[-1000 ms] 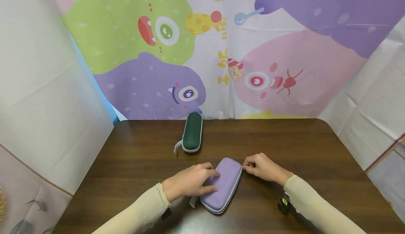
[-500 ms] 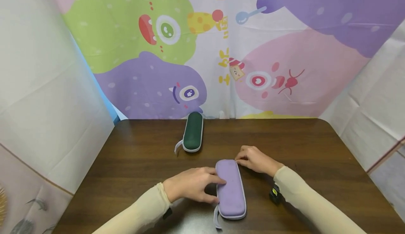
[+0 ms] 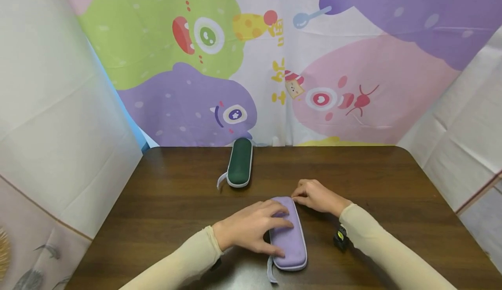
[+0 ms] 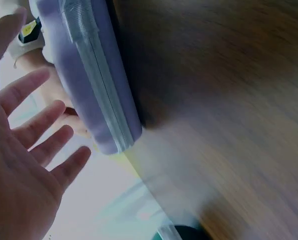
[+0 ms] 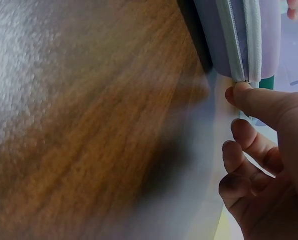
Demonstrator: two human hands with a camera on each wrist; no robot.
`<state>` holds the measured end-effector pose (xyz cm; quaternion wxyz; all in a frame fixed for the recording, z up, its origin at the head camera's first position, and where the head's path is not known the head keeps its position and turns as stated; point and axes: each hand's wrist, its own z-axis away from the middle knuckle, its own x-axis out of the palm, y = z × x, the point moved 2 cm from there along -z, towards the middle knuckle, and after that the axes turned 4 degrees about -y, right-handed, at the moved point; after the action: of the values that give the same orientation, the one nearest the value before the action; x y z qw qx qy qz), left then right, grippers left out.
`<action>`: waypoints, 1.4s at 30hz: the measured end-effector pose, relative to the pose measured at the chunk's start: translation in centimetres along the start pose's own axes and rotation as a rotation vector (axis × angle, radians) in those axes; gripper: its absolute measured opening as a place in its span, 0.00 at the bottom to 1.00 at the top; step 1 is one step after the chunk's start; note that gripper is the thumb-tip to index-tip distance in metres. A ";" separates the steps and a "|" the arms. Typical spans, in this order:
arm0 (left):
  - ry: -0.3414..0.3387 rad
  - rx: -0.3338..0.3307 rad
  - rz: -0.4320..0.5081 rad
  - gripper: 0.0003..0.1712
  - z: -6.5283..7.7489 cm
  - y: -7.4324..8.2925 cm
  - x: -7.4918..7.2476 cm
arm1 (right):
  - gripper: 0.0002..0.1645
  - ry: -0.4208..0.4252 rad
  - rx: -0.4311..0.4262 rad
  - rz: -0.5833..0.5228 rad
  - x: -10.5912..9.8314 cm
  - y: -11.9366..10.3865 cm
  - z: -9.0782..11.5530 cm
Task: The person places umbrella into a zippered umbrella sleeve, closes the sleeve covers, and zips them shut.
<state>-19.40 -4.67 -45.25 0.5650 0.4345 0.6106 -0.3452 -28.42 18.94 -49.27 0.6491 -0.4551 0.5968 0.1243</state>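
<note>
A lilac hard-shell zip case [image 3: 295, 241] lies on the wooden table with a fabric loop [image 3: 270, 270] at its near left corner. Over its top spreads my left hand [image 3: 256, 225], fingertips at the lid. In the left wrist view those fingers are loosely spread beside the case [image 4: 74, 85]. My right hand [image 3: 319, 197] is at the far right corner. Close up in the right wrist view, its thumb and forefinger pinch the zipper's pull, mostly hidden by the fingertips, and the zipper teeth [image 5: 233, 40] stand parted along the side. The other right fingers are curled and hold nothing.
A dark green zip case [image 3: 240, 161] with a pale loop lies farther back, near the rear edge of the brown table [image 3: 168, 203]. Behind the table hangs a cartoon-printed cloth [image 3: 188, 107], with pale cloth walls at both sides.
The lilac case has swung from slanted to nearly straight. My right hand has shifted left and away from me with its far corner, then stayed. My left hand has moved right over the lid.
</note>
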 end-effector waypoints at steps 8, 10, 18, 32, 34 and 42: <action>-0.009 0.030 -0.004 0.46 -1.0 0.7 1.3 | 0.06 0.037 -0.065 0.007 -0.1 0.2 0.1; -0.009 0.020 -0.015 0.46 -1.1 0.7 1.5 | 0.05 0.048 -0.078 0.008 -0.2 0.1 0.1; -0.030 0.004 -0.012 0.46 -1.0 1.0 1.5 | 0.09 -0.017 -0.068 -0.005 0.0 -0.2 -0.3; -0.023 -0.002 -0.025 0.45 -1.4 0.7 1.3 | 0.12 -0.068 0.044 -0.138 0.0 -0.2 -0.7; -0.027 0.000 -0.022 0.45 -1.4 0.7 1.3 | 0.12 -0.065 0.072 -0.161 0.1 0.0 -0.6; -0.046 -0.003 0.003 0.44 -1.6 0.7 1.4 | 0.11 -0.098 0.087 -0.161 0.1 0.3 -0.1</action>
<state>-19.34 -2.75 -46.43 0.5798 0.4266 0.5974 -0.3534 -28.65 18.98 -49.53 0.7044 -0.4665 0.5306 0.0680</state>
